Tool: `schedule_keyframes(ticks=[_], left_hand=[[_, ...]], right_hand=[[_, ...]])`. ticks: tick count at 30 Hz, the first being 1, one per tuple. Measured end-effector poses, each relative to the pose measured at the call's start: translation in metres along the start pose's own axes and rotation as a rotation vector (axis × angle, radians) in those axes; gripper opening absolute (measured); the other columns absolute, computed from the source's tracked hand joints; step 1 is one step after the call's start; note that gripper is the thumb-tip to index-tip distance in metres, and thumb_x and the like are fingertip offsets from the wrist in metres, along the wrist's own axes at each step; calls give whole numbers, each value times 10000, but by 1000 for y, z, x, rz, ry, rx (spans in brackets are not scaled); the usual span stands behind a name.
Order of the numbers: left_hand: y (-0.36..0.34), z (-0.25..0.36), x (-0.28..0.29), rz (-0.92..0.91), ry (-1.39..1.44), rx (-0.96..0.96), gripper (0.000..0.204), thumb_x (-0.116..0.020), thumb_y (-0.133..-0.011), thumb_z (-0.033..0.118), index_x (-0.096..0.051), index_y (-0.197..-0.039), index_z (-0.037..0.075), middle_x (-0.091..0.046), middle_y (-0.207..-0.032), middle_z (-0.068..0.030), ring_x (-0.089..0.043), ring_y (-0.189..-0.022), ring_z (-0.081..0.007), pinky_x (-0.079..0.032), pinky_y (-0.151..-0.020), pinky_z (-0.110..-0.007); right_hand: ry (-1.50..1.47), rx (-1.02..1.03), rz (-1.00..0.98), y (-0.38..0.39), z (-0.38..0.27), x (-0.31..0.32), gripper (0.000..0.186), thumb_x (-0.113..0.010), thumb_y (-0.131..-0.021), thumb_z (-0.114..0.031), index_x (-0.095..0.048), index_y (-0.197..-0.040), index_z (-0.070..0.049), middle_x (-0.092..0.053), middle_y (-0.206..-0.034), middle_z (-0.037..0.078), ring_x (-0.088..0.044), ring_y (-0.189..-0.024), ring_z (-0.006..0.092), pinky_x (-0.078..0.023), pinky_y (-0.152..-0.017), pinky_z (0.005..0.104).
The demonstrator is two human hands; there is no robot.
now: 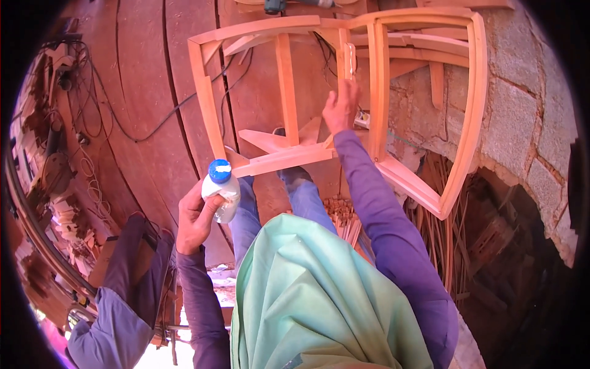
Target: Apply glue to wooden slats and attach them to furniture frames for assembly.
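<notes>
My left hand (195, 222) is wrapped round a white glue bottle (225, 200) with a blue cap (219, 171); white smears cover the cap and side. A small wooden piece (350, 58) with a white streak of glue along it rises from the closed fingers of my right hand (343, 109). That hand is over the pale wooden chair frame (270, 163), beside its upright back frame (379, 92). The seat frame's open middle shows a leg and the floor below. My right palm and the lower end of the piece are hidden.
Cables (147, 136) cross the reddish plank-like floor (141, 67). A power tool (276, 6) lies at the far edge. To the right are a stone block wall (516, 117) and thin wood strips (433, 227). Another person (123, 307) is at the lower left, near wood scraps.
</notes>
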State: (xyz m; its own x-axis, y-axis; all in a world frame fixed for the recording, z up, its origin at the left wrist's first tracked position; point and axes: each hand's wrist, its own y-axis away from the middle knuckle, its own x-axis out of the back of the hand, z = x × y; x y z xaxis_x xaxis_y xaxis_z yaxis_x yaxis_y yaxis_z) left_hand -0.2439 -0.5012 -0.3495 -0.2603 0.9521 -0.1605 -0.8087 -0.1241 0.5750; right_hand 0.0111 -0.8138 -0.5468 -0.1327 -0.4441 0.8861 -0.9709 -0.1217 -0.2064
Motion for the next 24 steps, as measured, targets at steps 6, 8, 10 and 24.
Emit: schedule_keyframes(ticks=[6,8,10,24], left_hand=[[-11,9,21,64,-20,-96,262,-692,-1037,117,-670,-1255,-27,-692,-1100,-21,-636,-1025,-112,-504,-903,-275],[-14,3,32,92,-10,-94,260,-692,-1037,114,-670,-1256,-25,-689,-1098,-19,-633,-1029,-111,-502,-904,-272],[-20,0,39,125,0,-88,259,-691,-1036,111,-670,-1256,-23,-686,-1095,-16,-630,-1034,-110,-500,-905,-269],[-44,85,43,200,-246,-126,257,-653,-1071,180,-646,-1220,-29,-653,-970,3,-585,-891,-81,-483,-780,-250]], right_hand=[[-157,513,-243,-72,-80,-45,437,-745,-819,-1,-646,-1242,-56,-590,-1267,115,-571,-1192,360,-493,-1005,484],[-61,638,-207,-111,-108,-72,481,-757,-808,-13,-636,-1271,-62,-594,-1271,103,-566,-1212,349,-480,-1024,495],[34,728,-219,-149,-121,-107,517,-749,-802,-11,-618,-1297,-77,-604,-1258,95,-575,-1207,337,-476,-1025,507],[-615,361,-493,-158,-139,-39,465,-760,-953,-135,-645,-1400,-69,-705,-1188,47,-624,-823,182,-537,-716,334]])
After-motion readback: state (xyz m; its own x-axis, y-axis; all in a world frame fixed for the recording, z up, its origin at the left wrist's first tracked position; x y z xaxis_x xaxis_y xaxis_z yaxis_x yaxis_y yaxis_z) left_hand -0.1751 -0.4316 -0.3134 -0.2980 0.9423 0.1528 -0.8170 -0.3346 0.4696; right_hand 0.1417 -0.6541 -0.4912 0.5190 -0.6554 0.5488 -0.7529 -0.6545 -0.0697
